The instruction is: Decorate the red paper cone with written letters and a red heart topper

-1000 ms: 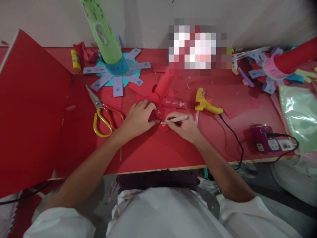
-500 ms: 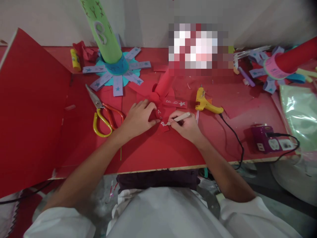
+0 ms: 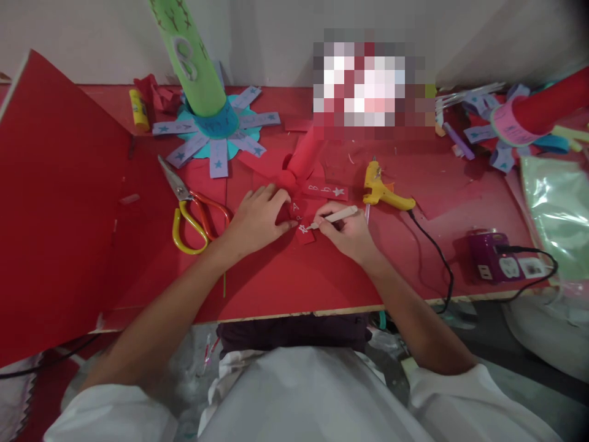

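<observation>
My right hand (image 3: 347, 236) grips a white pen (image 3: 341, 214), its tip close to a white star outline on a red paper strip (image 3: 305, 237). Above the star, that strip bears the letters "A" and "a". My left hand (image 3: 257, 221) lies over the strip's left side, thumb and forefinger apart, thumb touching its edge by the star. Just beyond the fingers a red paper tube (image 3: 304, 156) leans away on its red base. Another red strip (image 3: 324, 189), marked "B b" and a filled star, sticks out to the right of it.
Scissors (image 3: 196, 212) lie left of my left hand. A yellow glue gun (image 3: 384, 193) with a black cord sits right of my right hand. A green paper tube (image 3: 197, 73) stands behind, near a glue stick (image 3: 139, 110). A purple box (image 3: 490, 256) is at the right edge.
The pen tip has shifted slightly right and the star's outline shows more fully. My left hand stays in place on the strip.
</observation>
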`<action>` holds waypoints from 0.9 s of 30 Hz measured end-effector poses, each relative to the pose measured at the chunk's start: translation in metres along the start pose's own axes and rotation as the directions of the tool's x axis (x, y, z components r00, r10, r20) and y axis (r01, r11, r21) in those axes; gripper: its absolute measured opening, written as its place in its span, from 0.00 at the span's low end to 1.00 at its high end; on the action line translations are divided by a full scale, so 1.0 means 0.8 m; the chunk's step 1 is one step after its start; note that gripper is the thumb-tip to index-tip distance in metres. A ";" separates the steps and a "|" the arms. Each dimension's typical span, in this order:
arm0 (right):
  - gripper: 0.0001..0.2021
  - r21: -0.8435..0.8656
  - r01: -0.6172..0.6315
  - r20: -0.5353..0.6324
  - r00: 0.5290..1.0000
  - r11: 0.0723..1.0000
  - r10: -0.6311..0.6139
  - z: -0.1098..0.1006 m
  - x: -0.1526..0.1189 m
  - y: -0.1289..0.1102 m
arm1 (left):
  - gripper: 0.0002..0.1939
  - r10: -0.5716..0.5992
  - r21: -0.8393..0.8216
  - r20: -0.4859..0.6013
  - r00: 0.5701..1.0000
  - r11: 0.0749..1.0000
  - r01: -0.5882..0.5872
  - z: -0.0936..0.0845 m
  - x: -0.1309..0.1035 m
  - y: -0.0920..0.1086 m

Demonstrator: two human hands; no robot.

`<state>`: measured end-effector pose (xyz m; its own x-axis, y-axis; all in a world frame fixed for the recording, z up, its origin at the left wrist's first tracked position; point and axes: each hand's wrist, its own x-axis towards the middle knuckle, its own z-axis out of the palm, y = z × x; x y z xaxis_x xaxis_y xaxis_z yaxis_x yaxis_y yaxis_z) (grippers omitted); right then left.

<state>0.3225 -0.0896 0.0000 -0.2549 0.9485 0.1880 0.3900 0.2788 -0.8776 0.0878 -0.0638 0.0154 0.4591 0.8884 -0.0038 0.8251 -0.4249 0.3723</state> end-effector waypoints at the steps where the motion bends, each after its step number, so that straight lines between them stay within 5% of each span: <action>1: 0.07 0.013 0.002 0.002 1.000 1.000 -0.002 0.000 0.000 0.000 | 0.18 0.000 -0.001 0.000 1.000 1.000 0.000 0.000 0.000 0.000; 6: 0.06 0.036 0.005 0.076 0.997 0.999 -0.007 0.000 0.000 0.001 | 0.18 -0.003 0.012 0.015 1.000 1.000 0.003 -0.002 -0.001 0.001; 27: 0.09 0.011 -0.004 0.040 0.999 1.000 0.003 0.000 0.000 0.001 | 0.18 0.002 -0.001 0.007 1.000 1.000 -0.002 -0.001 0.000 0.001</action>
<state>0.3227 -0.0892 -0.0006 -0.2886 0.9427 0.1675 0.3815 0.2736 -0.8830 0.0880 -0.0643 0.0167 0.4629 0.8864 -0.0095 0.8240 -0.4264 0.3731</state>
